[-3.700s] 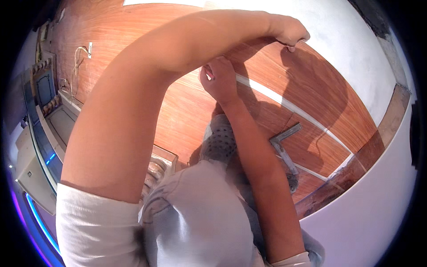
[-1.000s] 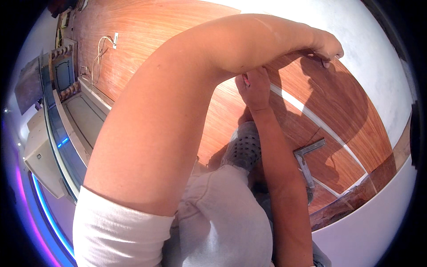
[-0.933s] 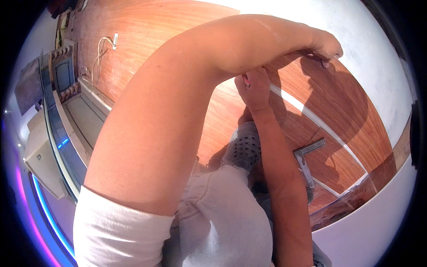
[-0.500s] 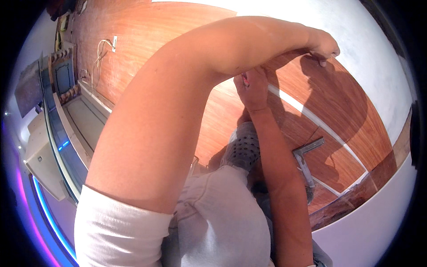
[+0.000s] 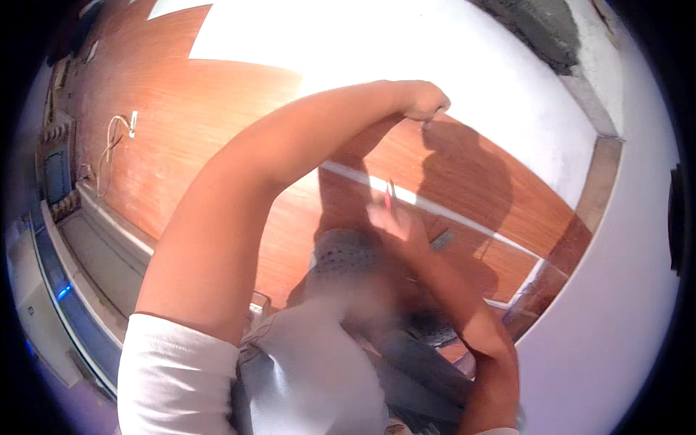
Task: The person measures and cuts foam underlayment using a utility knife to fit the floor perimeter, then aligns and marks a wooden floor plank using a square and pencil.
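At the far edge of a reddish wood-look floor plank (image 5: 471, 163), my left hand (image 5: 424, 100) has its fingers curled over the rim, with one finger down on the surface. My right hand (image 5: 401, 230), slightly blurred, grips a thin red pencil-like stick (image 5: 389, 194) that points away from me. It is over the nearer planks, close to a pale gap strip (image 5: 377, 185) between boards. Just right of that hand shows part of a grey metal square (image 5: 442, 239); my hand and forearm cover the rest.
White underlay (image 5: 377, 43) spreads beyond the planks, bordered by a rough grey patch (image 5: 533, 32). A pale wall (image 5: 580, 312) stands on the right. On the left, cables (image 5: 109, 145) come out near a white socket plate (image 5: 133, 123). A glass-topped cabinet (image 5: 65, 290) runs along the left side.
The view has shifted, bringing more white underlay into sight. My right hand has moved rightward over the planks toward the metal square, its red stick now showing. My left hand stays at the plank's edge.
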Demonstrator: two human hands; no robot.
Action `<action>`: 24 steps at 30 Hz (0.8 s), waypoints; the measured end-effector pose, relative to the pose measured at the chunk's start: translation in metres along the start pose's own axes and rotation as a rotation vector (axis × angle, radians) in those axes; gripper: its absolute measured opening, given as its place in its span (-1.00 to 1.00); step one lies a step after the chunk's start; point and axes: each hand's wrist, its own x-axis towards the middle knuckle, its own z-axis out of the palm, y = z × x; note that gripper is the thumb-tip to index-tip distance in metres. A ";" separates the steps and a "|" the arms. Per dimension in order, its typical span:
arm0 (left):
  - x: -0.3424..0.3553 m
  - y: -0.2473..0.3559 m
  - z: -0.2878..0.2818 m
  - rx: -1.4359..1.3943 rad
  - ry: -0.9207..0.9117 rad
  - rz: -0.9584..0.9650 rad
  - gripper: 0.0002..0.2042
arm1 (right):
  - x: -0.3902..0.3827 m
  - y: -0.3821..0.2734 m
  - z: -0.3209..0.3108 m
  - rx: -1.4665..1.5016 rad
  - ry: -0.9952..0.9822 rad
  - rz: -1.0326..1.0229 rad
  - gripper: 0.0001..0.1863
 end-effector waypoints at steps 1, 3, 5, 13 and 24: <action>-0.001 0.004 -0.003 -0.028 -0.021 -0.030 -0.78 | -0.034 0.012 -0.015 -0.014 -0.150 -0.029 -0.72; 0.001 0.017 -0.008 0.127 -0.015 -0.074 -0.81 | -0.111 0.026 -0.044 -0.096 -0.112 -0.148 -0.66; -0.004 0.027 -0.015 0.132 0.243 -0.078 -0.83 | -0.165 0.035 -0.045 -0.259 -0.093 0.031 -0.59; -0.136 -0.043 -0.042 -0.171 0.831 -0.274 -0.70 | -0.247 0.053 -0.004 -0.303 -0.079 0.354 -0.65; -0.241 -0.149 0.034 -0.804 1.041 -0.493 -0.81 | -0.214 0.059 -0.035 -0.508 -0.069 0.156 -0.71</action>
